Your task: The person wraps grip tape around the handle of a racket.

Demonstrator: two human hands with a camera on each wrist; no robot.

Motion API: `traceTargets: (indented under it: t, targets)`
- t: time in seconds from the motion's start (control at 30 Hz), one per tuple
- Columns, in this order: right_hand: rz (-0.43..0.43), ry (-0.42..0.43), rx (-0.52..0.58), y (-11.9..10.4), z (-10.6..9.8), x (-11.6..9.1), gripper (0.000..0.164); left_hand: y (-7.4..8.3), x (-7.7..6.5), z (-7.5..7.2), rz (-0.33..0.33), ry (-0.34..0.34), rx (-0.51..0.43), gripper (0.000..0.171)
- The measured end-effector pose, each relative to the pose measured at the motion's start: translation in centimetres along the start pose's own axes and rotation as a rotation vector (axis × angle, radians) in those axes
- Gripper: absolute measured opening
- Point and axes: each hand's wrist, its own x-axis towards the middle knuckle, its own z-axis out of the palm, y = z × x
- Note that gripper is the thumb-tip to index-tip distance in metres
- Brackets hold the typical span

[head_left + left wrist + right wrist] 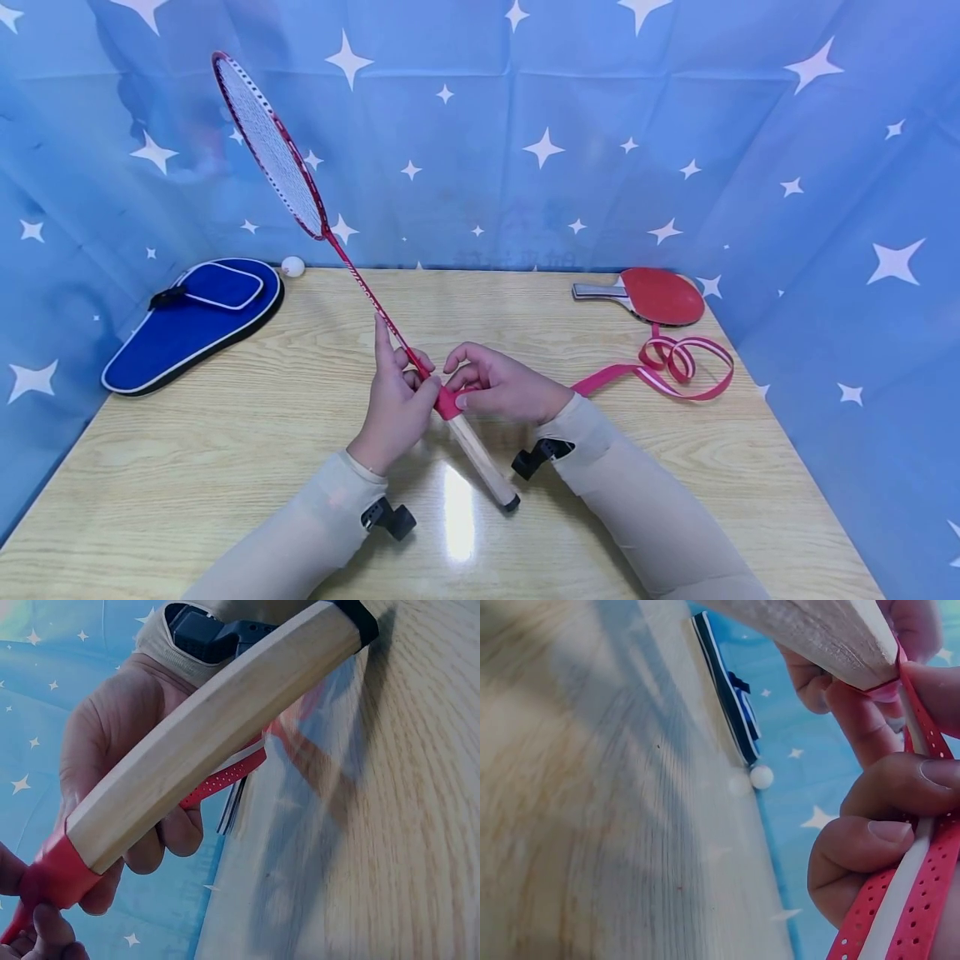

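A red badminton racket point(363, 282) is held up over the table, its head leaning to the far left and its bare wooden handle point(480, 458) pointing toward me. My left hand point(393, 412) grips it where the shaft meets the handle, index finger stretched along the shaft. Red perforated grip tape point(926, 911) with a white strip down its middle wraps the handle's top. In the head view, my right hand point(510, 387) pinches this tape close beside the wrapped part. Curled fingers point(862, 847) hold the tape's run in the right wrist view.
The tape's loose end coils on the table point(315, 358) at the right, by a red table tennis paddle point(663, 296). A blue paddle case point(195, 321) lies at the back left with a white ball point(293, 267) beside it. A starred blue curtain point(480, 167) hangs behind.
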Motion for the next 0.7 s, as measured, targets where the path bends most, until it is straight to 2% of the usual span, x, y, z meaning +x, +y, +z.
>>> traceTargets:
  t: [0.23,0.33,0.5,0.7]
  targets:
    - [0.017,-0.037,-0.029,0.06,-0.14,-0.01,0.06,-0.32,0.07,0.14,-0.006,-0.01,-0.084,0.111]
    - [0.018,-0.035,-0.048,-0.02,-0.1,-0.02,0.069,-0.36,0.12,0.15,-0.007,-0.018,-0.084,0.112]
    - [-0.005,-0.02,-0.102,-0.19,0.0,-0.13,0.083,-0.55,0.14,0.04,-0.006,-0.031,-0.036,0.113]
    - [-0.015,0.002,-0.196,-0.26,0.09,-0.13,0.079,-0.65,0.1,0.01,0.003,-0.026,0.054,0.12]
